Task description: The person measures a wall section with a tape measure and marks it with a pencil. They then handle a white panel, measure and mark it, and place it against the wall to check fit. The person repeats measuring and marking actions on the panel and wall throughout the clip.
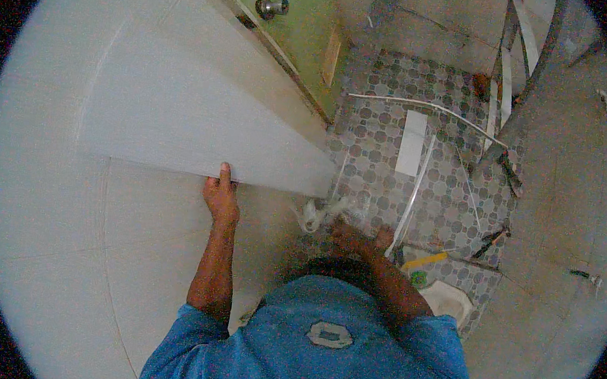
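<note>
A long white panel (181, 116) stands against the pale wall on my left, its narrower-looking end reaching down toward the floor. My left hand (223, 196) is closed on the panel's near edge, thumb laid over its face. My right arm reaches down to the floor just in front of me. There my right hand (346, 235) is dark and blurred, and its fingers cannot be made out. Close to it, by the panel's low end, lies a crumpled white thing (311, 215) whose kind I cannot tell.
White strips (418, 184) and a white rectangular piece (412, 142) lie on the patterned tile floor (391, 75). To the right are a yellow strip-shaped thing (425, 261), a hammer-like tool (492, 241) and a white basin (448, 301). A ladder (506, 77) and a green door (301, 32) stand farther off.
</note>
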The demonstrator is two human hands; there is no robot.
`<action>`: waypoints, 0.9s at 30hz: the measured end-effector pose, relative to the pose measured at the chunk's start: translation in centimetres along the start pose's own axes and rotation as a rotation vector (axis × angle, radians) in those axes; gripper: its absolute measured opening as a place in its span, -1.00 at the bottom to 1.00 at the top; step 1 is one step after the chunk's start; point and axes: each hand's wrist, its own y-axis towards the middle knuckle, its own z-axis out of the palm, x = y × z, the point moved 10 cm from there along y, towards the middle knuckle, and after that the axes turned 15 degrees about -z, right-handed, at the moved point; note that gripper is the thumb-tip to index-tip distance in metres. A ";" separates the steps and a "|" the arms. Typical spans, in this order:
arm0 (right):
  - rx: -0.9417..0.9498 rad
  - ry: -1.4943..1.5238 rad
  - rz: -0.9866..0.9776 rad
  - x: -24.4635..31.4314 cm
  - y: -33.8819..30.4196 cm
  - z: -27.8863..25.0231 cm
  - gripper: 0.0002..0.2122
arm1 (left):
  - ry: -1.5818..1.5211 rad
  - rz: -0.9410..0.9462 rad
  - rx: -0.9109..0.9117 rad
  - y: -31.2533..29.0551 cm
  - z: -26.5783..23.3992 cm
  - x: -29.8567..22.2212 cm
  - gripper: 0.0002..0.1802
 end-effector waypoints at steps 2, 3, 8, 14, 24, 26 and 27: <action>0.002 0.000 0.051 1.0 -0.2 -3.4 -0.68 | 0.037 -0.014 -0.022 0.6 -1.0 -0.7 -0.63; -0.019 0.009 0.083 1.4 -0.5 -5.5 -0.67 | 0.063 -0.042 -0.035 0.9 -1.6 -1.1 -0.63; -0.423 0.198 -0.001 8.9 -1.1 -20.4 -0.64 | 0.365 0.480 -0.219 -1.0 -4.1 -9.5 -0.61; -0.828 0.279 -0.470 25.9 0.0 -35.1 -0.61 | -0.397 0.017 0.308 2.4 -0.7 -11.6 -0.83; -1.093 0.454 -0.266 28.9 -7.9 -45.5 -0.80 | -0.776 0.068 0.759 -2.0 9.4 -28.2 -0.95; -1.229 0.496 -0.384 30.0 -10.5 -47.7 -0.82 | -0.756 0.118 0.662 -3.7 10.7 -31.2 -0.86; -1.282 0.544 -0.491 30.6 -11.8 -48.9 -0.84 | -0.768 0.192 0.722 -5.8 11.2 -32.8 -0.85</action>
